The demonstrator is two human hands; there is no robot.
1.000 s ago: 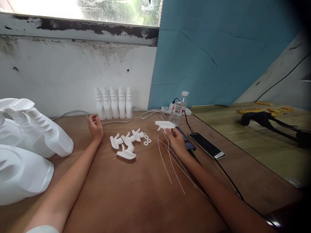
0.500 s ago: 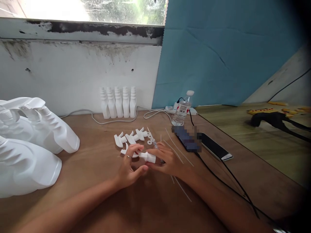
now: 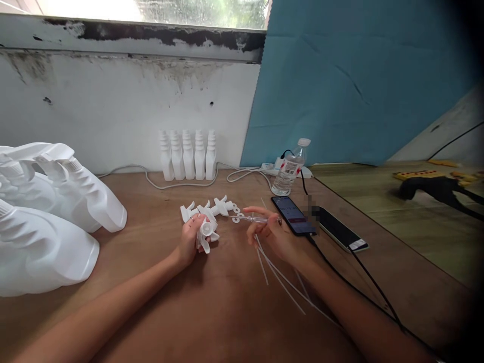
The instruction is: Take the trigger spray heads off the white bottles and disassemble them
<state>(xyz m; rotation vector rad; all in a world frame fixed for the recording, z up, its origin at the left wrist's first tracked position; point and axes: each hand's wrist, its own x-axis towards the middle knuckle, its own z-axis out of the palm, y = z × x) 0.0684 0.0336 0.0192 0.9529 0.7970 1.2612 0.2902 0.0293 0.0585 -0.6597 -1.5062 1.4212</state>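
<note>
My left hand [image 3: 190,238] is closed around a white spray trigger head [image 3: 206,230], whose round open collar faces up toward me. In my right hand [image 3: 278,234] is a screwdriver [image 3: 258,219] with a clear handle, its thin shaft pointing left toward the trigger head. The shaft's tip is apart from the collar. Several more white trigger heads [image 3: 222,205] lie just beyond my left hand. Small white ring washers [image 3: 236,219] sit beside them, close to the shaft. Thin clear tubes [image 3: 280,272] run under my right hand; I cannot tell whether its fingers touch them.
Large white spray bottles [image 3: 56,247] lean at the left. Several small white bottles [image 3: 188,159] stand by the wall. On the right are a water bottle [image 3: 288,176], a lit phone [image 3: 291,214], a dark phone [image 3: 340,229] and black cables [image 3: 340,272]. The table edge [image 3: 393,238] runs beyond them.
My hands have moved apart. The trigger head has been turned so its collar faces me, held in my left hand alone. My right hand has shifted right, and the screwdriver now points left.
</note>
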